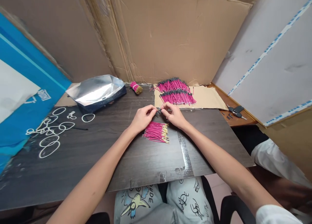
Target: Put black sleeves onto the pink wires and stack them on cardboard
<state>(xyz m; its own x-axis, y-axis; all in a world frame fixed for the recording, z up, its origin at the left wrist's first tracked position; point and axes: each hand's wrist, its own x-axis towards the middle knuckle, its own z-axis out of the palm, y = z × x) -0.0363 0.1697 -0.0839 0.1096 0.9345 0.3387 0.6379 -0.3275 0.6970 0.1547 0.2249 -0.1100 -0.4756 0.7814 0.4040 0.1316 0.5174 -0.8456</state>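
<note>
White sleeve [274, 214] — dark piece [158, 109] in both hands [143, 117] [173, 115] — silver bag [97, 90], contents hidden

tabletop [219, 126]: wood-grain, smooth, slightly glossy from where i stand. on tabletop: foil bag [97, 89], shiny, metallic; pink wires [153, 132], plastic-looking, tips [165, 133] bright metal. behind tabletop: cardboard wall [182, 35], matt, creased.

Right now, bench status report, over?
Left hand, right hand pinching close together; anything held too small to tell. Gold-tipped pink wires loose, nearside. Black-tipped wires beyond, on cardboard.
</note>
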